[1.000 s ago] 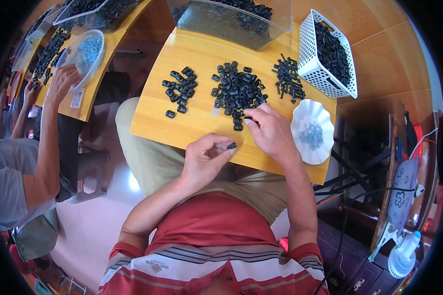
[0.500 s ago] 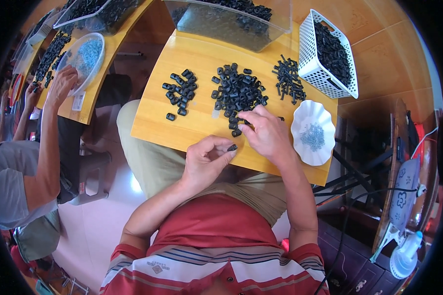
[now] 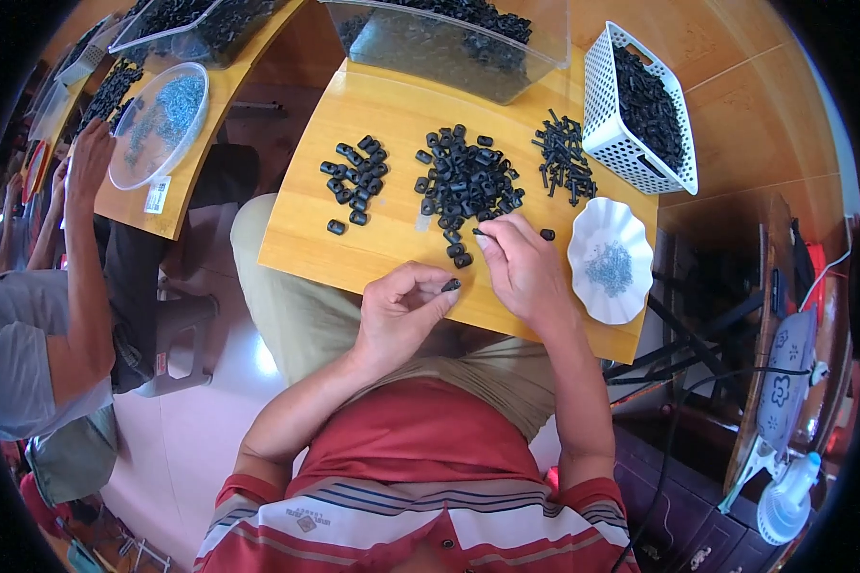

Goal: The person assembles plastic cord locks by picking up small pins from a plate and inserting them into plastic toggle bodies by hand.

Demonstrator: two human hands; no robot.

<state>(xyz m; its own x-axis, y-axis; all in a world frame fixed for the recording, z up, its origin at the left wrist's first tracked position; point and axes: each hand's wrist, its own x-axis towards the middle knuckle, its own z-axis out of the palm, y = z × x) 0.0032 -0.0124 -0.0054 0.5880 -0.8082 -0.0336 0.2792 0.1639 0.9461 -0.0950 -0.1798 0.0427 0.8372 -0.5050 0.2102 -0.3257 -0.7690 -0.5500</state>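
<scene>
The left hand [image 3: 401, 310] pinches one black piece [image 3: 451, 285], the right hand [image 3: 526, 267] picks from the big pile [image 3: 466, 181], which looks mostly unworked beside the small pile [image 3: 354, 180].

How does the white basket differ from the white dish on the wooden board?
The basket is rectangular with perforated walls; the dish is round with a wavy rim. The basket is deep and nearly full of black parts; the dish is shallow and holds only a small heap of tiny bluish-grey pieces. The basket sits at the far right corner; the dish lies nearer, beside the right hand. Both are white.
</scene>
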